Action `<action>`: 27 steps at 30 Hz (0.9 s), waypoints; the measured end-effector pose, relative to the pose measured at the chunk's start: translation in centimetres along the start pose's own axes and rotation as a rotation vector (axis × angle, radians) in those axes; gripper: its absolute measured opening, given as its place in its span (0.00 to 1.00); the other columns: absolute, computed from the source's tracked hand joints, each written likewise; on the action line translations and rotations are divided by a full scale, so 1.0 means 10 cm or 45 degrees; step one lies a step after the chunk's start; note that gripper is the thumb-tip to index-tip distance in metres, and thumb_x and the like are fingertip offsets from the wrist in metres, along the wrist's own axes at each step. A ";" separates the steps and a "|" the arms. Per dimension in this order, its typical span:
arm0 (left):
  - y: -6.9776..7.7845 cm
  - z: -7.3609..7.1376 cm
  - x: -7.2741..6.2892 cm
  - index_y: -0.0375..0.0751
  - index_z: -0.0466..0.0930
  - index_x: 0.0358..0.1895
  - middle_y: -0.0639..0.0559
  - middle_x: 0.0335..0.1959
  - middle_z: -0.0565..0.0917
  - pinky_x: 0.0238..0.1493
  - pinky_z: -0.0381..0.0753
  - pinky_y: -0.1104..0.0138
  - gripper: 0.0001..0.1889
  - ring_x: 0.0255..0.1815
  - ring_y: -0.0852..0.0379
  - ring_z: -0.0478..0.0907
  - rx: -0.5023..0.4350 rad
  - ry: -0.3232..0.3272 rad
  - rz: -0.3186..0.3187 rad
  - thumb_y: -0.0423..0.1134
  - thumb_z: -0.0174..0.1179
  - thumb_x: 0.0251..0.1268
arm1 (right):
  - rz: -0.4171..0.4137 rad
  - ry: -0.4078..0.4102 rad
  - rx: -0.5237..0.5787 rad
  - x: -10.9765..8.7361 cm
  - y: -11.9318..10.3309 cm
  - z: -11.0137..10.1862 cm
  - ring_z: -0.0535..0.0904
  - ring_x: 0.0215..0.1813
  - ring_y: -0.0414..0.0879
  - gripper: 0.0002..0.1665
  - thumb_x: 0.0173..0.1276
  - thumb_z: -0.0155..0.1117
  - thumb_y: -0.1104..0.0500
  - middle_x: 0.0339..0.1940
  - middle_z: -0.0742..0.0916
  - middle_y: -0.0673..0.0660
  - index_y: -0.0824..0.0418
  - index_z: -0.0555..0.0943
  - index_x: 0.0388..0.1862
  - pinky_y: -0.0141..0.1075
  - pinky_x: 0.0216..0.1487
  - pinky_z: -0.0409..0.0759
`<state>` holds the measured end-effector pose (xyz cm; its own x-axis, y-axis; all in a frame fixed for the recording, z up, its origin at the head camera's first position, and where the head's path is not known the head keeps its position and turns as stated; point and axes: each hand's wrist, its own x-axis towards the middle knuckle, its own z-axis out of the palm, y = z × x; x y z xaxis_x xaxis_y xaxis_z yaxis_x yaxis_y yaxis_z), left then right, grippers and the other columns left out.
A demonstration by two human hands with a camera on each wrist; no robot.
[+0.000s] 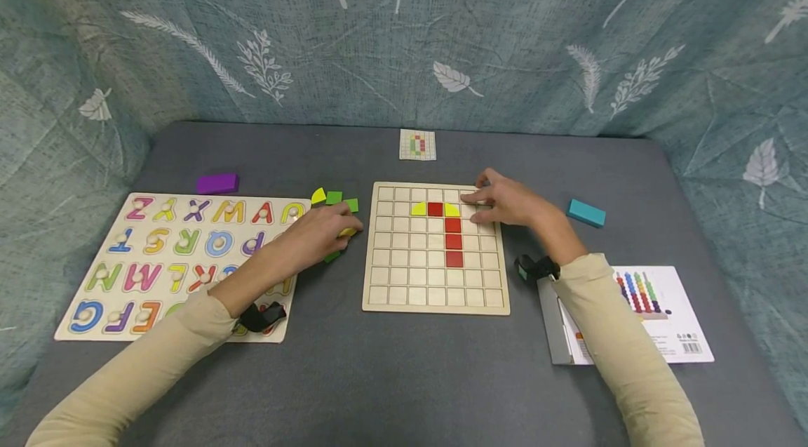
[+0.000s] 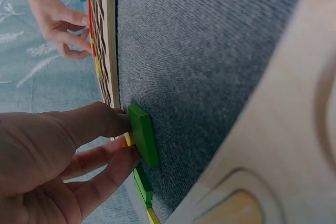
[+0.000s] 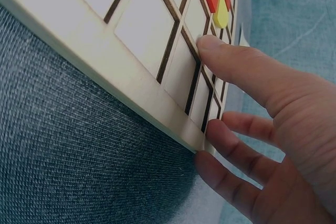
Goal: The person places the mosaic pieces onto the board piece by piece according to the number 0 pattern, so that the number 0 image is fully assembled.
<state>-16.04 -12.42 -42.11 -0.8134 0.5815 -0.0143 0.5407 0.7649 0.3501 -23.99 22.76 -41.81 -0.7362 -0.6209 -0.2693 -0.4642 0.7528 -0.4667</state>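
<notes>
My left hand (image 1: pixel 315 231) is at the loose pieces beside the grid board, its thumb and fingertips pinching a small yellow piece (image 1: pixel 348 231). In the left wrist view a green square tile (image 2: pixel 144 135) lies right in front of those fingertips. Loosely bent, the fingers of my right hand (image 1: pixel 508 200) rest at the upper right of the wooden grid board (image 1: pixel 399 299), holding nothing. Thumb over the squares, other fingers along the edge, they show in the right wrist view. The board bears several red squares (image 1: pixel 454 241) in a column, another red square (image 1: pixel 435 209) and two yellow rounded pieces (image 1: pixel 419 209).
A pattern card (image 1: pixel 417 145) lies behind the board. More green tiles (image 1: pixel 334 198) and a yellow piece (image 1: pixel 318 196) lie left of it. An alphabet puzzle (image 1: pixel 135 236) is under the left forearm, a purple block (image 1: pixel 217 184) behind it. At right are a teal block (image 1: pixel 586 213) and white box (image 1: pixel 682 307).
</notes>
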 end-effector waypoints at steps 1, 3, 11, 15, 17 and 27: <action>0.00 0.01 0.00 0.40 0.85 0.48 0.46 0.35 0.79 0.26 0.66 0.69 0.13 0.25 0.59 0.66 0.000 0.000 -0.005 0.27 0.64 0.59 | -0.001 -0.001 -0.001 0.00 0.00 0.00 0.74 0.42 0.49 0.29 0.66 0.67 0.56 0.62 0.70 0.65 0.59 0.76 0.65 0.41 0.41 0.71; 0.00 0.02 0.00 0.40 0.86 0.48 0.46 0.35 0.79 0.26 0.65 0.70 0.13 0.24 0.59 0.66 0.002 0.004 -0.012 0.28 0.64 0.59 | -0.008 -0.002 -0.002 0.00 0.00 0.01 0.74 0.42 0.49 0.29 0.66 0.66 0.56 0.62 0.70 0.65 0.59 0.76 0.65 0.41 0.41 0.71; 0.11 0.02 0.04 0.41 0.87 0.44 0.46 0.36 0.79 0.27 0.67 0.69 0.09 0.26 0.59 0.68 -0.112 0.014 -0.039 0.31 0.62 0.62 | -0.015 0.007 0.016 0.00 0.00 0.02 0.74 0.42 0.50 0.28 0.66 0.67 0.57 0.61 0.70 0.66 0.60 0.76 0.65 0.42 0.42 0.72; 0.18 0.04 0.07 0.40 0.87 0.43 0.46 0.36 0.80 0.29 0.68 0.70 0.08 0.28 0.58 0.69 -0.152 0.019 -0.023 0.32 0.64 0.61 | -0.017 0.000 0.023 0.00 0.00 0.02 0.74 0.42 0.50 0.28 0.66 0.66 0.56 0.61 0.71 0.66 0.60 0.76 0.65 0.42 0.42 0.72; 0.19 0.05 0.08 0.39 0.87 0.42 0.46 0.36 0.80 0.28 0.67 0.70 0.07 0.28 0.59 0.68 -0.161 0.031 -0.014 0.31 0.64 0.61 | -0.016 -0.007 0.020 0.00 0.01 0.02 0.75 0.43 0.50 0.28 0.66 0.66 0.56 0.62 0.71 0.66 0.59 0.76 0.65 0.42 0.43 0.72; 0.17 0.10 0.10 0.36 0.86 0.44 0.44 0.37 0.79 0.30 0.72 0.67 0.12 0.31 0.55 0.73 -0.202 0.066 -0.078 0.28 0.66 0.56 | -0.005 0.013 0.001 0.01 0.00 0.01 0.75 0.43 0.51 0.29 0.66 0.66 0.57 0.61 0.71 0.66 0.60 0.75 0.65 0.43 0.42 0.72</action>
<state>-15.67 -10.27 -42.45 -0.8559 0.5171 0.0069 0.4528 0.7428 0.4932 -23.95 22.68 -41.92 -0.7391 -0.6218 -0.2590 -0.4667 0.7500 -0.4686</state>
